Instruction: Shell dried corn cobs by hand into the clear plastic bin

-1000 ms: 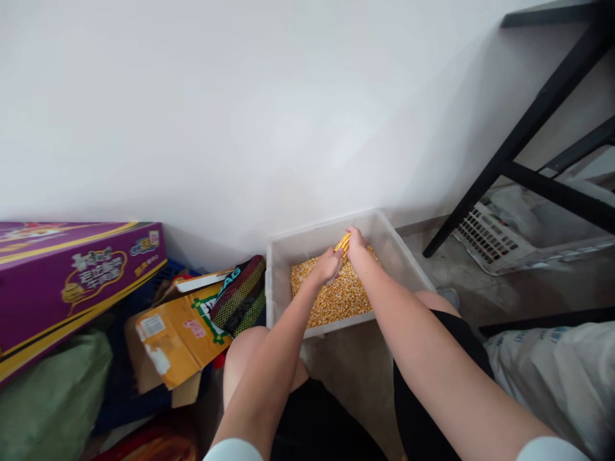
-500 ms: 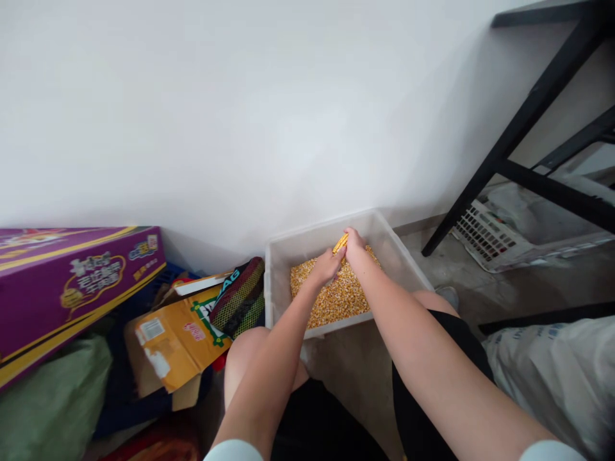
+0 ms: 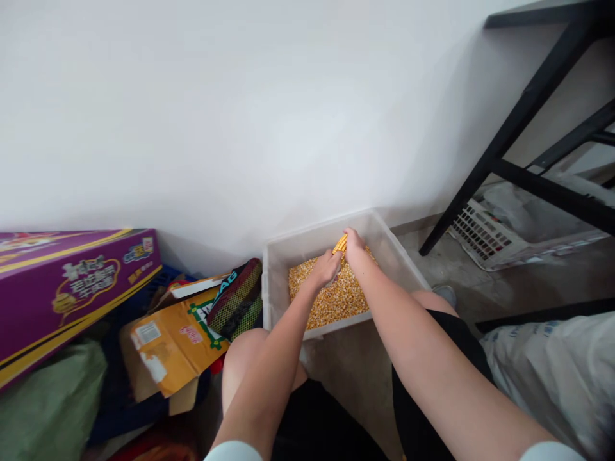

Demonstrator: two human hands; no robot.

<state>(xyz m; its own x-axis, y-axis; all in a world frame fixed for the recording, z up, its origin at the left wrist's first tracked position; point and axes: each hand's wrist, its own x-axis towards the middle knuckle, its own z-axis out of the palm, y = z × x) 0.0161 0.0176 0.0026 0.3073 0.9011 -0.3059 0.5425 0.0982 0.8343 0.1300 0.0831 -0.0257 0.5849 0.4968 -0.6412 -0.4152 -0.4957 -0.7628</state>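
A yellow corn cob (image 3: 340, 243) is held between both my hands, above a translucent plastic bin (image 3: 267, 288). My left hand (image 3: 327, 266) is closed on the cob's near end. Wrapped round its far end is my right hand (image 3: 354, 244), with the fingers partly hidden behind the cob. Loose corn kernels (image 3: 336, 304) cover the bottom of the bin beneath both hands. The bin stands on the floor between my knees, against the wall.
Left of the bin lie a mesh bag (image 3: 239, 298), a torn yellow cardboard box (image 3: 177, 339) and a large purple box (image 3: 77, 288). A black metal frame (image 3: 485, 166) stands at the right, with a white basket (image 3: 485, 234) behind it. A white sack (image 3: 552, 365) sits at the lower right.
The view has shifted very slightly. Both hands keep hold of the corn cob in nearly the same place, with a bit more of the cob showing.
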